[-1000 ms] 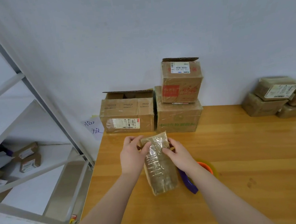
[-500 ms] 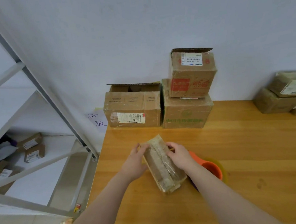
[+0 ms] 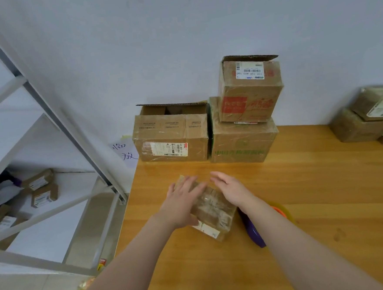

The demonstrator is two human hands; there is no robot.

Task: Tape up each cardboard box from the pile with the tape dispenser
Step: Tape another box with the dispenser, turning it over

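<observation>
Both hands have flattened out since half a second ago: then the fingers curled over the far end of the small cardboard box (image 3: 213, 211), now they lie stretched straight. Left hand (image 3: 182, 205) rests palm down on the box's left half, fingers pointing toward the wall, thumb at the near left edge, gripping nothing. Right hand (image 3: 231, 190) lies along the box's right side, fingers straight and holding nothing; its fingertips are blurred, so whether they touch the cardboard cannot be told. The box itself has tipped down from its edge and lies slanted on the wooden table (image 3: 314, 193), far end toward the left, tape-wrapped broad face up, a white label showing on the near side face.

Just right of the box, partly under the right forearm, lies the tape dispenser (image 3: 254, 233), its purple handle toward the person and an orange part showing further right.

At the wall end of the table stands the pile: an open-topped box (image 3: 172, 137) on the left, just beside a green-printed box (image 3: 242, 145), and on that a red-printed box (image 3: 250, 91) with its flap up. Well apart, at the right edge, sit wrapped parcels (image 3: 363, 121). A handwritten note (image 3: 125, 151) hangs on the wall by the table's back left corner, and a grey metal rack (image 3: 55, 122) with small boxes on its shelf stands to the left
</observation>
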